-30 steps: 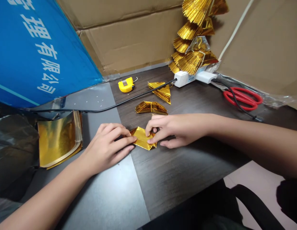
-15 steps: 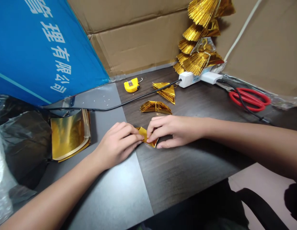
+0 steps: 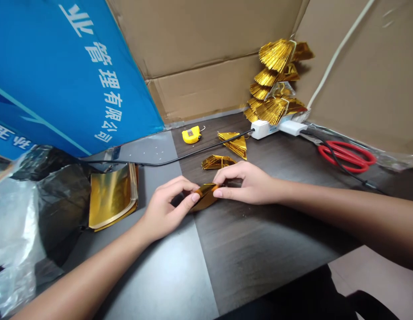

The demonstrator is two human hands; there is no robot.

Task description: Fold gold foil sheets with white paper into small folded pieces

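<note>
My left hand (image 3: 168, 206) and my right hand (image 3: 248, 182) meet over the dark table and both pinch a small folded piece of gold foil paper (image 3: 204, 195). The piece is lifted slightly off the table, held by its two ends between thumbs and fingertips. Two finished folded gold pieces (image 3: 217, 162) (image 3: 235, 142) lie just beyond my right hand. A stack of flat gold foil sheets (image 3: 113, 195) rests left of my left hand.
A yellow tape measure (image 3: 191, 134), a black cable (image 3: 166, 160), a white power strip (image 3: 271, 128) and red scissors (image 3: 348, 155) sit farther back. A tower of gold folded pieces (image 3: 276, 82) stands against cardboard walls (image 3: 206, 40). A blue box (image 3: 59, 75) and plastic bags (image 3: 29, 213) are at left.
The gold piece has been folded narrower and raised off the table between both hands. The camera view has shifted, so everything sits lower and more to the right.
</note>
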